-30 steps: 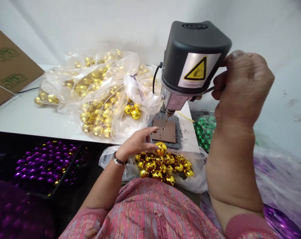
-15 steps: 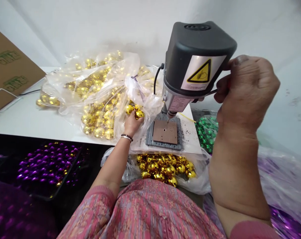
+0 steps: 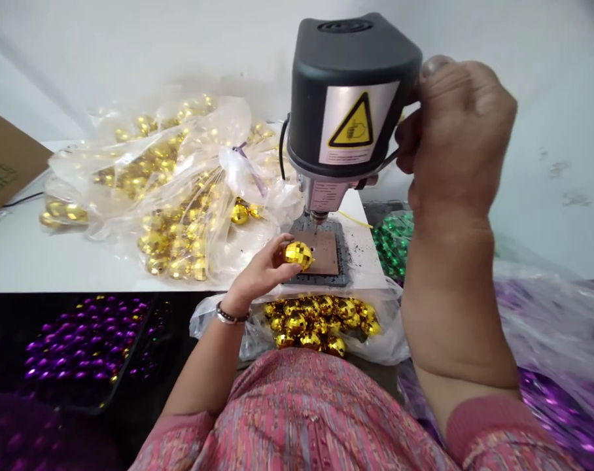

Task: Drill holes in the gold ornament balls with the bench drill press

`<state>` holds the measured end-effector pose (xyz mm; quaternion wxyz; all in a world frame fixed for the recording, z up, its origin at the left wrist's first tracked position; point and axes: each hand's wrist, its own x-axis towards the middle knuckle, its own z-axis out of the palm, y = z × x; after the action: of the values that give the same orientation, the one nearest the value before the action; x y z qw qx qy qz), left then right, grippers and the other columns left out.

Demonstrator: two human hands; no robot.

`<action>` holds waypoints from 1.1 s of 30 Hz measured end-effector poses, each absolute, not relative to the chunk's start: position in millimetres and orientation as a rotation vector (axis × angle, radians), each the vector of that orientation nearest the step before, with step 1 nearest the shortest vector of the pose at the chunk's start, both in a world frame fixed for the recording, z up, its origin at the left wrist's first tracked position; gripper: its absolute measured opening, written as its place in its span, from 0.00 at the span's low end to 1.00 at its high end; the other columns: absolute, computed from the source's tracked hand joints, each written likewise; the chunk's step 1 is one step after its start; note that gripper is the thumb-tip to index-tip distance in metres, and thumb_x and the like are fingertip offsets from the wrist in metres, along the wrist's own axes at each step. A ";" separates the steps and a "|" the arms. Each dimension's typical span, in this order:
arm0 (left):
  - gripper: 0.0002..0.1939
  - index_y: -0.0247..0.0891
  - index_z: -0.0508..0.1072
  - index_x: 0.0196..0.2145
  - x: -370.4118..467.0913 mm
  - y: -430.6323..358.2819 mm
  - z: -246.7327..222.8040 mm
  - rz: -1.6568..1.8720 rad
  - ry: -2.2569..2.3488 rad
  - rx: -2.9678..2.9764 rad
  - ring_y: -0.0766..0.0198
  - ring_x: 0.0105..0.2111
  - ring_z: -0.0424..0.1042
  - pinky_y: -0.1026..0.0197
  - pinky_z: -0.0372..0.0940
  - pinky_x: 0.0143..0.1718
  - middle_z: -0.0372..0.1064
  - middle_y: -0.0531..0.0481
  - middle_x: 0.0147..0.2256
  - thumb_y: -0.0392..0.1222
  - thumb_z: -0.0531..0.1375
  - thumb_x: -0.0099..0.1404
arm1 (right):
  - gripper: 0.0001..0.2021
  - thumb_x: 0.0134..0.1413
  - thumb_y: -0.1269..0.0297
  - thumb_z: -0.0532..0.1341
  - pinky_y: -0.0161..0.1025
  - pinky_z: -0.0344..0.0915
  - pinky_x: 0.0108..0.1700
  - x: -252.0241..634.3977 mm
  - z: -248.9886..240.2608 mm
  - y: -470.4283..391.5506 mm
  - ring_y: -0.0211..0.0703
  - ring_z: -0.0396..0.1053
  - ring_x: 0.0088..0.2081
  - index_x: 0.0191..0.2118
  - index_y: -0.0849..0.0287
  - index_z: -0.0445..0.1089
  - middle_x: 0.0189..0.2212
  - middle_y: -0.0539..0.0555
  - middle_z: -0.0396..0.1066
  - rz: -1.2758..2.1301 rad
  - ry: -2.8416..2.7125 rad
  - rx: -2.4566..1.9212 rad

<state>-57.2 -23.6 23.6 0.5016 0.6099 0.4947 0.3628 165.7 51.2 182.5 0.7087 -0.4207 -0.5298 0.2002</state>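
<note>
Left hand (image 3: 262, 269) had moved right, from the clear plastic bag (image 3: 229, 162) of gold balls (image 3: 239, 213) to the brown square plate (image 3: 328, 245), and was pinching one shiny gold faceted ball (image 3: 297, 255) at the plate's left edge; plate contact unclear. Right hand (image 3: 461, 124) stayed curled round the thin metal lever (image 3: 389, 159) on the black drill press (image 3: 307, 111).

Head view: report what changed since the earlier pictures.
The left hand released one ball above the front bag, went to the tabletop bag, grasped a faceted gold ball and carried it right, toward the brown board on the drill press. The right hand stayed on the lever.
</note>
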 end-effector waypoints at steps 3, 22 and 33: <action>0.28 0.38 0.69 0.55 -36.2 -10.9 16.3 0.810 1.419 1.596 0.62 0.39 0.75 0.60 0.70 0.42 0.77 0.47 0.44 0.49 0.66 0.59 | 0.14 0.66 0.67 0.55 0.30 0.59 0.28 166.2 189.9 54.7 0.28 0.59 0.25 0.27 0.59 0.61 0.20 0.45 0.61 0.477 -1.181 -1.005; 0.32 0.35 0.74 0.57 -15.7 28.5 12.9 0.606 1.574 1.979 0.52 0.50 0.74 0.52 0.68 0.56 0.76 0.41 0.52 0.42 0.70 0.54 | 0.28 0.64 0.41 0.50 0.32 0.67 0.44 166.9 198.2 74.1 0.22 0.54 0.30 0.29 0.65 0.60 0.24 0.42 0.48 0.454 -1.272 -1.135; 0.37 0.34 0.72 0.61 -17.6 33.0 4.6 0.575 1.408 1.794 0.54 0.45 0.77 0.57 0.70 0.48 0.80 0.45 0.46 0.45 0.70 0.55 | 0.22 0.65 0.46 0.55 0.28 0.57 0.31 167.2 187.9 57.2 0.26 0.52 0.26 0.28 0.59 0.57 0.22 0.43 0.50 0.430 -1.289 -0.989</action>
<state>-17.6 33.0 4.6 0.3848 0.7041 0.5525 0.2257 167.2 57.2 187.9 0.6674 -0.4382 -0.5712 0.1906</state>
